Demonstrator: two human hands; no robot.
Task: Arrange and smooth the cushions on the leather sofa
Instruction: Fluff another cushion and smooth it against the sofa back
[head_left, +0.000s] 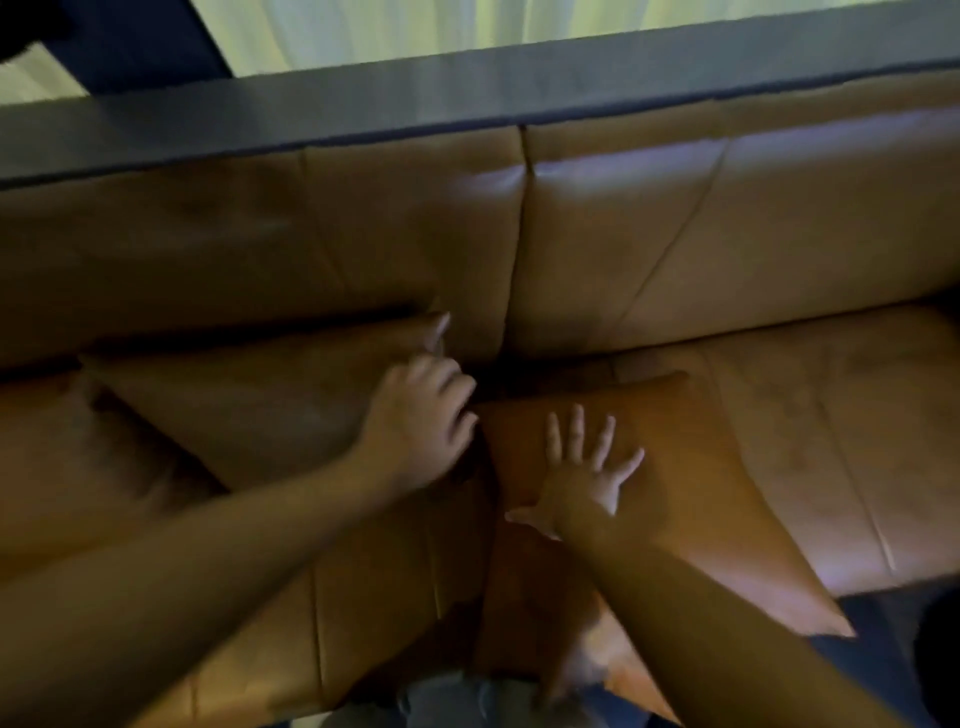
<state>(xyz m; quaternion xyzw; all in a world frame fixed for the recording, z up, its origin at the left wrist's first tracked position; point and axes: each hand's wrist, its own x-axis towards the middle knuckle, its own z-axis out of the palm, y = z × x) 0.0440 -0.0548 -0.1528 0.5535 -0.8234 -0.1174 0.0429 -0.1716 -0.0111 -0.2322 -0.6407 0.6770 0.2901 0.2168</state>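
Note:
Two tan leather cushions lie on the brown leather sofa (779, 234). The left cushion (249, 410) rests against the backrest, its right corner poking up. My left hand (421, 421) has its fingers curled over that cushion's right edge. The right cushion (691, 467) lies flat on the seat, one corner hanging past the front edge. My right hand (587, 467) presses flat on its top, fingers spread. The frame is dim and blurred.
A dark grey ledge (467, 98) runs along the sofa's back, with pale curtains (519, 26) behind it. Bare seat leather (857, 441) stretches to the right. Dark floor (883, 639) shows at the lower right.

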